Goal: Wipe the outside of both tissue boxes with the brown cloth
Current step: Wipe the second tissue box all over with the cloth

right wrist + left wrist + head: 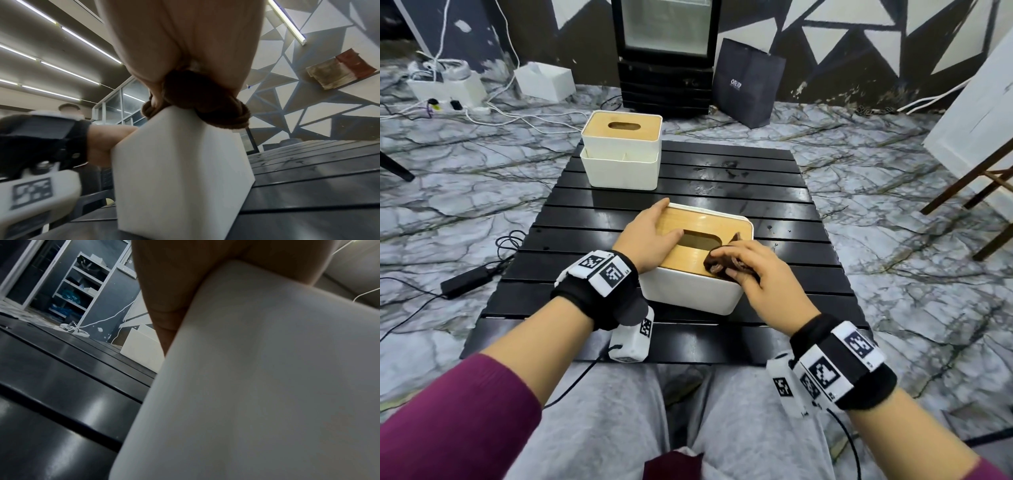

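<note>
- Steadying the near box (690,263), the left hand (645,236) lies flat on the left part of its wooden lid (700,219), fingers straight toward the far-left corner and thumb at the edge of the lid's slot; it presses and does not grasp.
- On the same box, the right hand (748,270) grips the cloth (722,263), bunched under curled fingers at the near-right edge of the lid, where lid meets white wall.
- From the right wrist view the cloth (197,100) sits right on the box's top corner, with the white walls (180,170) falling away below it.
- Seen from the table (791,192), the near box stands at the middle, turned a little askew, its long axis running from the near left to the far right.
- The move ahead, as I judge it, turns on this: the cloth is already at the right end of that axis, so the right wall and near wall are closest to the right hand, while the left wall lies under the left wrist.
- Past the near box, toward the far-left corner of the table, stands the far box (621,154), well apart from both hands.
- Of the two hands, the left is nearer to it, yet the cloth is in the right, which would have to reach across the near box.
- Judging by how things lie, the far box is not yet being wiped.
</note>
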`<state>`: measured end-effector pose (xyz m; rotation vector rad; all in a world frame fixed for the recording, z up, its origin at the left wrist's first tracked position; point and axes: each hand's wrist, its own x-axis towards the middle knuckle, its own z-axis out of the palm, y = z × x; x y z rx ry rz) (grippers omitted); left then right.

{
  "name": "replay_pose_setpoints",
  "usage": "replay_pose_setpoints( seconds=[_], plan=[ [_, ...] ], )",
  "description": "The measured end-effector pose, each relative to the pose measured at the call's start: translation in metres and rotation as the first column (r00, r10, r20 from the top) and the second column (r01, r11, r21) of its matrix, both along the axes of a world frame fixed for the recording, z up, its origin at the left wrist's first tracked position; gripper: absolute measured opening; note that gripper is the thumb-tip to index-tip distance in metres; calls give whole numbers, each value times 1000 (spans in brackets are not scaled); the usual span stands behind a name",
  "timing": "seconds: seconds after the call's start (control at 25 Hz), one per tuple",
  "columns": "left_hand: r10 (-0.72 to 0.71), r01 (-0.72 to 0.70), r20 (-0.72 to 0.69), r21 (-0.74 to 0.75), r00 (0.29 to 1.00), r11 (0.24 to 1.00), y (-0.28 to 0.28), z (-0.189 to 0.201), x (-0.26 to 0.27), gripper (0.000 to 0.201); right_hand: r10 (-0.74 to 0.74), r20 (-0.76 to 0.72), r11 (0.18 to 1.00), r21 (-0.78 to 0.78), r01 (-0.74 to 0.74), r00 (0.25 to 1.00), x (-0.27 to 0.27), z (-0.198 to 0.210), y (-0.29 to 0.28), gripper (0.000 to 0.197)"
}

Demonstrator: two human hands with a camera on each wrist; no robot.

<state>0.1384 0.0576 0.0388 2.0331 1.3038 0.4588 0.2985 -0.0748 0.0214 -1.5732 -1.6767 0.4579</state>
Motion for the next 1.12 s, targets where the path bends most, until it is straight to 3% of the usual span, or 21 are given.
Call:
replay_pose_setpoints(
  seconds=[0.28, 0.52, 0.68, 0.84, 1.0, 1.12],
  plan=[
    [-13, 13, -22, 11, 1000, 1000, 1, 0, -1, 63, -69, 40, 996, -46, 70, 997, 22, 9, 48, 31],
    [-29, 29, 7, -25, 1000, 999, 3, 1, -3, 67, -93, 50, 993, -71, 97, 994, 22, 13, 54, 28],
    [-67, 60, 76, 92, 995, 994, -6, -2, -12, 64, -182, 27, 982, -36, 183, 983, 13, 12, 51, 27],
    [-36, 29, 49, 123, 998, 992, -18, -12, -22, 65, -274, 86, 959, -50, 279, 958, 1, 11, 46, 26],
    [46, -45, 173, -7, 984, 999, 3, -11, -33, 67, -231, 86, 966, -95, 239, 969, -3, 16, 32, 27],
    [125, -128, 200, 2, 972, 992, 20, -7, -36, 62, -119, 20, 989, -80, 121, 993, -15, 20, 12, 27]
  ],
)
